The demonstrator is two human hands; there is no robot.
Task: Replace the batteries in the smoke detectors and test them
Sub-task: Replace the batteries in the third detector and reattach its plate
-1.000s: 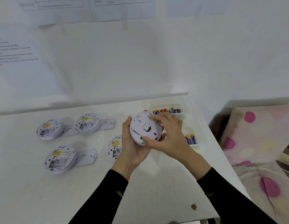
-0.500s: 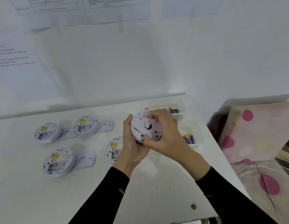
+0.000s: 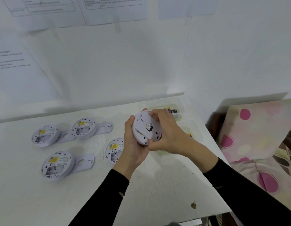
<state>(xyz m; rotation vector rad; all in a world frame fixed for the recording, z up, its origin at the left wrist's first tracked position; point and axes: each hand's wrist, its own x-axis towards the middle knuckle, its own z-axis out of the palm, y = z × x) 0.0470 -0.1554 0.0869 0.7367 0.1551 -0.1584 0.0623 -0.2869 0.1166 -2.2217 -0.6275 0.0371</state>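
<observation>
Likely home, floral bedding (image 3: 255, 128), taped sheets (image 3: 48, 12)

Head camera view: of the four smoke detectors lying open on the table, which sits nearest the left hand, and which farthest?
From the left hand:
1. Detector beside the wrist, partly hidden by it.
2. Back-row detector, farther left.
3. Front-left detector.
4. Back-left detector, farthest.
Two and three are too close to call.
</observation>
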